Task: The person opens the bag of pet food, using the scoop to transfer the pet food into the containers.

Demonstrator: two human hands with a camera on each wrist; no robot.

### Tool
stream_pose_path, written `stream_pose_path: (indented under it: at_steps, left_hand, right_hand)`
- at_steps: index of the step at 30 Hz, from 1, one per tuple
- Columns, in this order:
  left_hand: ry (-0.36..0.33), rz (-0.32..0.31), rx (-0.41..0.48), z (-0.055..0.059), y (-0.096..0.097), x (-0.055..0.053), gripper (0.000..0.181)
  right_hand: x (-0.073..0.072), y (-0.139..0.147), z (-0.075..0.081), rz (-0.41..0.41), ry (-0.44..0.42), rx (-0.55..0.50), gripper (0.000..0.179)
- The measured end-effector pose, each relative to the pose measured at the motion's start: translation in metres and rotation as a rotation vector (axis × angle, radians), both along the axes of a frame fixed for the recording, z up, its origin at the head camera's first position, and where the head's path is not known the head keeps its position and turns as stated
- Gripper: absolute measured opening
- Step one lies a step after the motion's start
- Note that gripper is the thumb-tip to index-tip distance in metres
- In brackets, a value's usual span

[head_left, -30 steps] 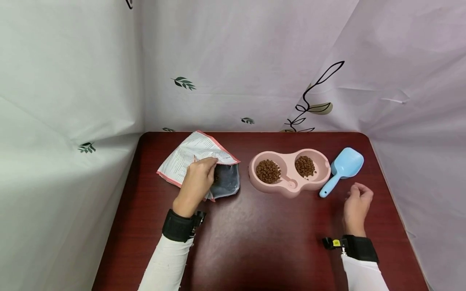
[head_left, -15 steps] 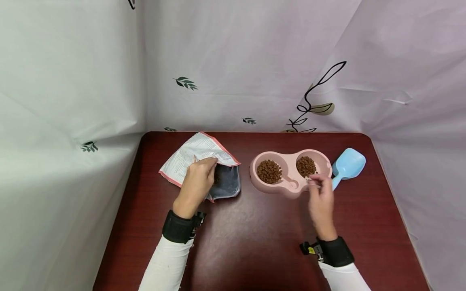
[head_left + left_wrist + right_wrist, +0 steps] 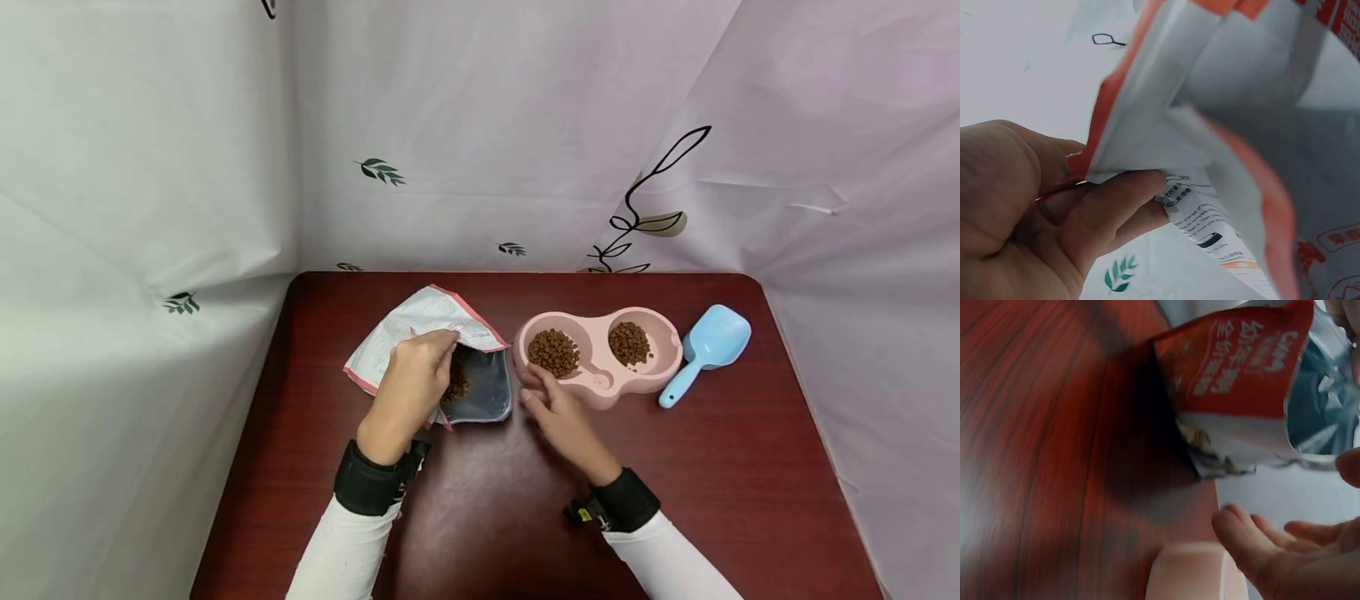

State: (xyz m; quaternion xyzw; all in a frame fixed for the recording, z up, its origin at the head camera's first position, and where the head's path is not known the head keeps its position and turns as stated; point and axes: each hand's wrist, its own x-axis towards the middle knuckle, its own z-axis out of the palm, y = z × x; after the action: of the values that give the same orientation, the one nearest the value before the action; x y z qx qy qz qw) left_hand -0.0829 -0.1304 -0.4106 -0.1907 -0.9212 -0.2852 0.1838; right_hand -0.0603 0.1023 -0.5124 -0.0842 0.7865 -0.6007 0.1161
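The food bag (image 3: 390,337), red-edged with printed white film, stands with its mouth open and brown kibble (image 3: 455,386) visible inside. My left hand (image 3: 408,387) pinches the edge of its mouth between thumb and fingers, which the left wrist view shows close up. Between the bag and the pink double pet bowl (image 3: 600,340) is my right hand (image 3: 567,423), fingers extended and holding nothing. In the right wrist view, its fingers (image 3: 1244,534) are near the bag's red front (image 3: 1235,369); whether the thumb touches the bag's rim, I cannot tell. Both bowl hollows contain kibble (image 3: 553,353).
A light-blue scoop (image 3: 716,337) lies right of the double bowl, handle toward me. The dark red wooden table (image 3: 480,517) ends at a hanging white cloth (image 3: 465,150) with leaf prints behind and at the sides.
My right hand has swept left from beside the scoop, past the double bowl, to near the bag. The bag has shifted slightly right and toward me, still pinched by my left hand.
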Motion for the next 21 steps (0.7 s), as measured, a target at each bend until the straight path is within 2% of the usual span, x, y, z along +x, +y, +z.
stream_pose_path:
  at_steps: [3,6,9,11,14,16,19,21]
  left_hand:
    - [-0.01,-0.011,-0.002,0.003,0.003,0.002,0.018]
    - [-0.029,-0.016,-0.011,0.003,0.006,0.003,0.018]
    - [-0.042,-0.008,-0.028,0.002,0.009,0.005,0.02]
    - [-0.046,-0.004,-0.038,-0.001,0.01,0.009,0.027]
    - [-0.048,-0.019,-0.041,-0.008,0.009,0.019,0.051]
    - [-0.056,-0.058,-0.045,-0.017,0.006,0.029,0.075]
    - [-0.083,-0.118,-0.083,-0.034,-0.002,0.048,0.11]
    - [-0.091,-0.142,-0.125,-0.048,-0.009,0.059,0.121]
  right_hand:
    - [-0.001,-0.009,0.001,0.046,-0.001,0.001,0.045]
    - [-0.002,-0.017,0.007,0.052,0.044,0.013,0.029]
    - [-0.002,-0.02,0.02,0.039,0.084,0.022,0.016]
    - [-0.001,-0.022,0.03,0.023,0.091,0.04,0.014]
    - [0.001,-0.022,0.037,0.011,0.093,0.076,0.014]
    - [0.002,-0.022,0.039,0.008,0.078,0.081,0.015]
    - [0.002,-0.022,0.038,0.004,0.045,0.046,0.017]
    - [0.001,-0.022,0.037,-0.005,0.004,0.013,0.019]
